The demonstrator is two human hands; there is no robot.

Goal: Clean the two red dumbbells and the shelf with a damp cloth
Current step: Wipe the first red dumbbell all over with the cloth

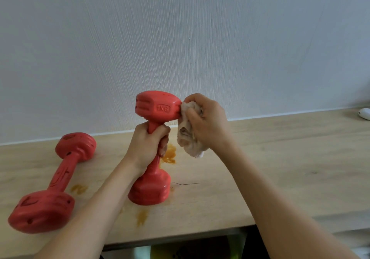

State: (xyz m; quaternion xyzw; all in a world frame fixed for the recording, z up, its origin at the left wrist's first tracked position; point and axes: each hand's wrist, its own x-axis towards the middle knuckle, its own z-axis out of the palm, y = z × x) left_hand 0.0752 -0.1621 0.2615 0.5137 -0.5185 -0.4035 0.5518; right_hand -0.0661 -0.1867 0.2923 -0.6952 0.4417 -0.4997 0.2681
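One red dumbbell [158, 106] stands upright on the wooden shelf [280, 158], its lower head resting on the wood. My left hand [147, 144] grips its handle. My right hand [206, 120] holds a bunched pale cloth [189, 138] pressed against the right side of the upper head, which is marked 1KG. The second red dumbbell [54, 180] lies on its side at the left of the shelf, dotted with dark specks.
Orange-brown smears mark the shelf: one behind the upright dumbbell [170, 155], one beside the lying dumbbell [79, 188], one near the front edge [141, 217]. A white object [364, 113] sits at the far right by the wall. The white wall runs along the back.
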